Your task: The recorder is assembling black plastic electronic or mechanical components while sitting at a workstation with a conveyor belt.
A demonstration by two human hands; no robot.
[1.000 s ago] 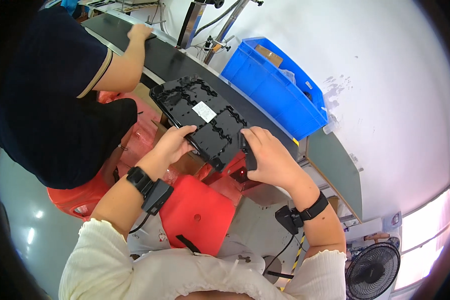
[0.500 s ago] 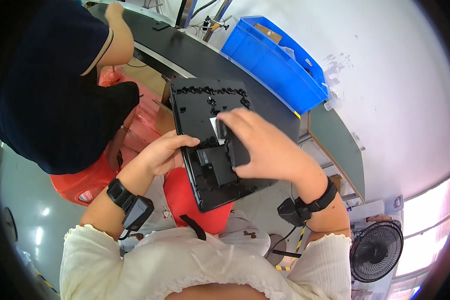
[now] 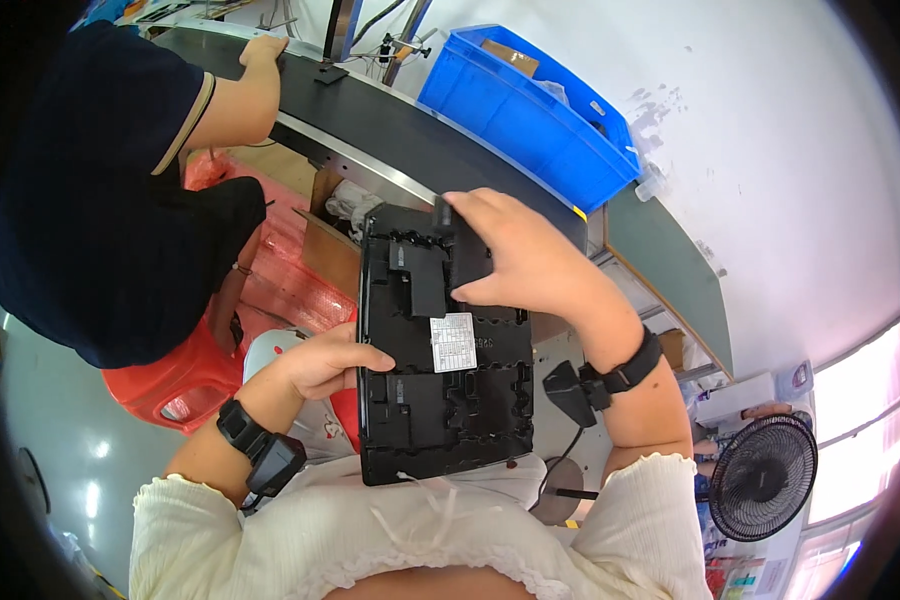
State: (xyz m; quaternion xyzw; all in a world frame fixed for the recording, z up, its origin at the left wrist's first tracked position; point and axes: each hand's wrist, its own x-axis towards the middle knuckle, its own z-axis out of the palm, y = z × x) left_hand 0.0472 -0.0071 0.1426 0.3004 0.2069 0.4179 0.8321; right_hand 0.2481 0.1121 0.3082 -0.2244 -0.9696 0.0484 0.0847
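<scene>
A flat black plastic panel (image 3: 395, 340) with moulded ridges and a white printed label sits above my lap, tilted toward me. My left hand (image 3: 328, 362) clasps its left edge, thumb on the face and fingers behind. Gripped in my right hand (image 3: 530, 250), at the panel's upper right, is a dark flat rectangular piece (image 3: 467, 250); my fingers hide part of it. A similar black block (image 3: 422, 272) lies in the panel's upper left, and another (image 3: 400, 402) is at its lower left.
Beyond the panel runs a long black bench or belt (image 3: 390, 130) with a metal edge. A blue crate (image 3: 530, 110) stands on its far side. At left a co-worker in dark clothes sits on a red stool (image 3: 175, 385). A black fan (image 3: 763, 478) stands at right.
The panel has come nearer to me and changed its angle, so its label now shows in full. My right hand still holds the dark piece. The co-worker's arm has shifted right.
</scene>
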